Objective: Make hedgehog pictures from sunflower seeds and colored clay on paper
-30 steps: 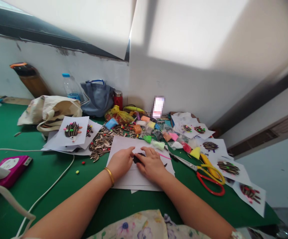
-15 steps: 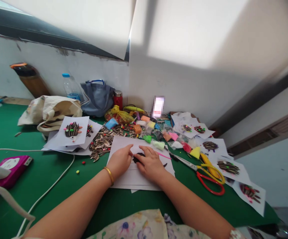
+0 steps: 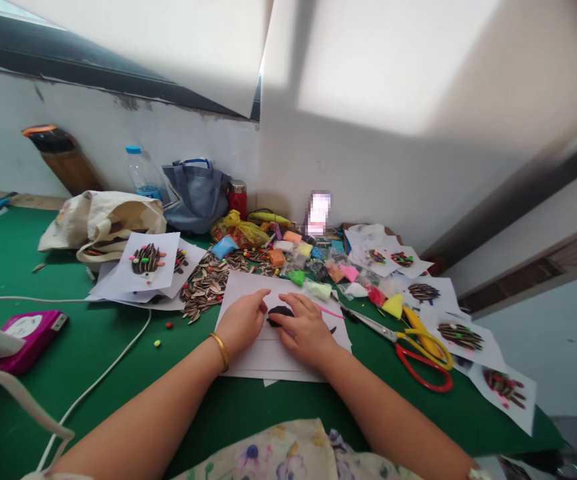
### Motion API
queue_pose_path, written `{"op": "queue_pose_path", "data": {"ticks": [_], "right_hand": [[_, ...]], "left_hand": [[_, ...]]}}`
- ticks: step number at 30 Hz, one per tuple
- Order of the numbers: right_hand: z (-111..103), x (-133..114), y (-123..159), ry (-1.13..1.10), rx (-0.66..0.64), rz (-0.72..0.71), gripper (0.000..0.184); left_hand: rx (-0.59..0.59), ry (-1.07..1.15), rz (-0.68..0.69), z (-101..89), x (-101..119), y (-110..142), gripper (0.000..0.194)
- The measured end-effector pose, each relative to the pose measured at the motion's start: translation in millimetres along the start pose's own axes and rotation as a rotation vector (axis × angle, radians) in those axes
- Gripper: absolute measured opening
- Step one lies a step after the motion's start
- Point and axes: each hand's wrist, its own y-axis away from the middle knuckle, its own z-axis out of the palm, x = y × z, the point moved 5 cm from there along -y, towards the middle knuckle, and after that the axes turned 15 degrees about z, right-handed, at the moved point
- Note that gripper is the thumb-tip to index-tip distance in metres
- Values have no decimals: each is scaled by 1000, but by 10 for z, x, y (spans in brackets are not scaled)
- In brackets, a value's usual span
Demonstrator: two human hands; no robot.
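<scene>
A flattened piece of black clay (image 3: 280, 316) lies on a stack of white paper (image 3: 253, 357) in front of me. My right hand (image 3: 304, 328) rests over its right side, fingers stretched and spread, with one fingertip on the clay. Just left of the clay, my left hand (image 3: 242, 324) lies on the paper, its fingers extended and apart from the thumb; some fingertips are hidden. A gold bangle (image 3: 220, 351) circles the left wrist. Beyond my right hand are a thin pink strip (image 3: 332, 313) and a small dark sliver (image 3: 333, 329) on the paper.
Sunflower seeds (image 3: 207, 288) are heaped behind the paper, beside bagged coloured clay (image 3: 318, 270). Scissors (image 3: 408, 340) lie at right, near finished seed pictures (image 3: 461, 337). More pictures (image 3: 147, 261), a cable (image 3: 113, 363) and a purple power bank (image 3: 31, 339) are on the left.
My right hand has shifted slightly and its fingers have spread, uncovering more of the black clay. My left hand stays almost in place.
</scene>
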Motion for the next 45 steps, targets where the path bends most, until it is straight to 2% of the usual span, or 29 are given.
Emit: {"op": "queue_pose_path", "data": {"ticks": [6,14,19,25,31,38,45], "right_hand": [[13,-39,43,1,-2,-113,28],[-1,31,33,9,8,-47,23],[16,-8,51,7,-26,-105,31],[-2,-20,50,19,-29,-68,27],[-36,16,34,-2,-10,-43,22],[-5,-2,36,1,-35,-60,36],[-4,22,20,28,-49,-7,32]], "left_hand": [[-6,19,81,24,-4,-20,44],[-33,33,119,36,-29,-22,43],[-37,46,139,12,7,-13,42],[-84,44,191,-9,55,7,58],[-89,35,197,2,54,13,60],[-91,46,205,-5,56,16,59],[-88,61,189,-10,51,18,62]]}}
